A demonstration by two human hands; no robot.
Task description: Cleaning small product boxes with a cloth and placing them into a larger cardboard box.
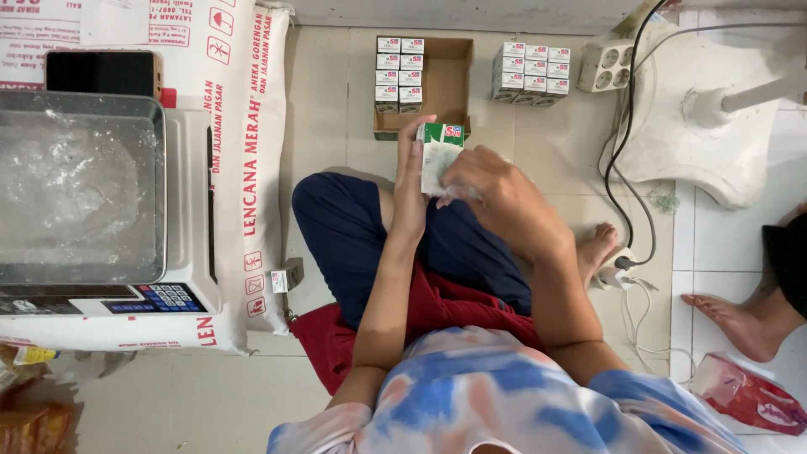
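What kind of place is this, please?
Probably a home packing spot on a tiled floor: a digital scale sits on a sack, small boxes are stacked nearby, and both hands hold one small carton.

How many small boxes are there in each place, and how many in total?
Small boxes in the cardboard tray: 8
Grouped boxes beside the tray, visible from above: 9
Small box held by left hand and right hand: 1
Total: 18
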